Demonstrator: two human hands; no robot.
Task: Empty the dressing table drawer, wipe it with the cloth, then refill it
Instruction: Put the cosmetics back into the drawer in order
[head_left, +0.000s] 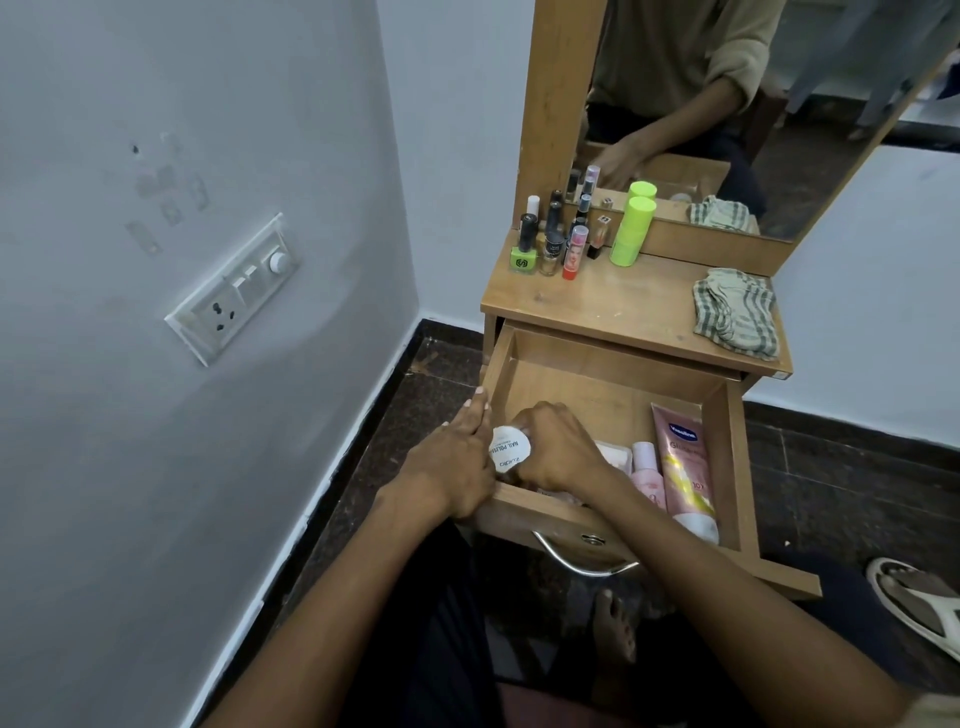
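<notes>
The wooden drawer (730, 447) of the dressing table is pulled out. Its back half is bare. At its front right lie a pink Vaseline tube (683, 467) and a small pink bottle (647, 470). My right hand (558, 449) reaches into the front left corner, fingers curled round a white round tub (509, 449) labelled nail polish remover. My left hand (457, 457) rests on the drawer's left wall beside the tub, fingers fairly straight. What lies under my right hand is hidden. The striped cloth (735, 312) lies crumpled on the right of the tabletop (623, 304).
Several nail polish bottles (545, 244) and a lime-green cylinder (631, 228) stand at the back left of the tabletop, below the mirror (701, 104). A wall with a switchboard (234, 291) is close on the left. A sandal (919, 603) lies on the dark floor at the right.
</notes>
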